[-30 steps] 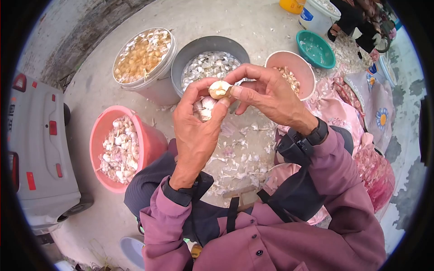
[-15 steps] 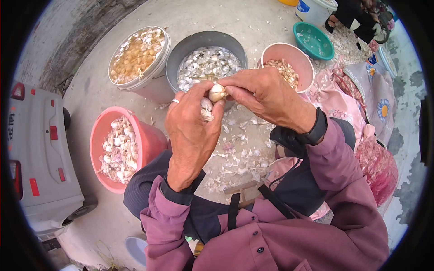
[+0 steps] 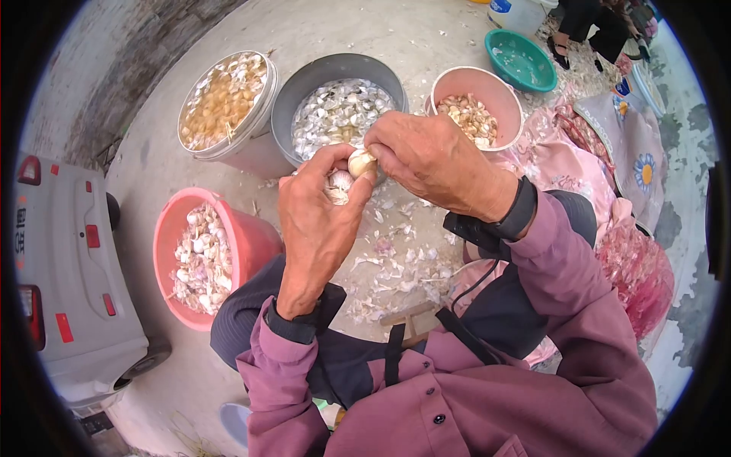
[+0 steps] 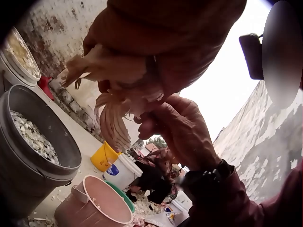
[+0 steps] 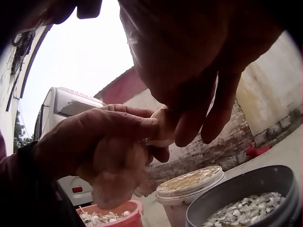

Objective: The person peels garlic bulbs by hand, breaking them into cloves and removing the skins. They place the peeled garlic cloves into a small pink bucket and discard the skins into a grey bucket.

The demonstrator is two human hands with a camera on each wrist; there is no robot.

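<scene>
Near the middle of the frame, the left hand [image 3: 316, 221] pinches a pale garlic piece [image 3: 362, 162] between thumb and forefinger, with a papery garlic bulb [image 3: 340, 181] (purplish white) held lower in its grasp. The right hand [image 3: 442, 164], just right of centre, grips the piece's right side with bent fingertips. Above them, at upper centre, the gray bucket [image 3: 293, 90] holds cloves; the pink bucket [image 3: 256, 240] of garlic stands at centre left.

Concrete floor [image 3: 320, 30]: buckets [image 3: 474, 114], basin [image 3: 522, 61], scattered husks [image 3: 403, 266].
</scene>
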